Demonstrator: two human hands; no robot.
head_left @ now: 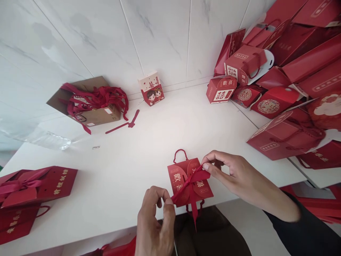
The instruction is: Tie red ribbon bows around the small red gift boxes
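A small red gift box (178, 170) with gold lettering lies at the table's front edge, cord handles sticking out at its far and near sides. Across its top runs a red ribbon (192, 192), crossed or knotted in the middle, with one tail hanging over the near edge. My left hand (157, 217) pinches the ribbon at the box's lower left corner. At the upper right of the box, my right hand (226, 170) pinches another part of the ribbon between thumb and fingertips. Whether the knot is tight I cannot tell.
A cardboard box (101, 115) full of red ribbons stands at the back left, a loose ribbon piece (130, 124) beside it. A small cartoon box (153, 90) leans near the wall. Many red boxes (287, 131) are piled at right; more red boxes (61, 185) sit at left.
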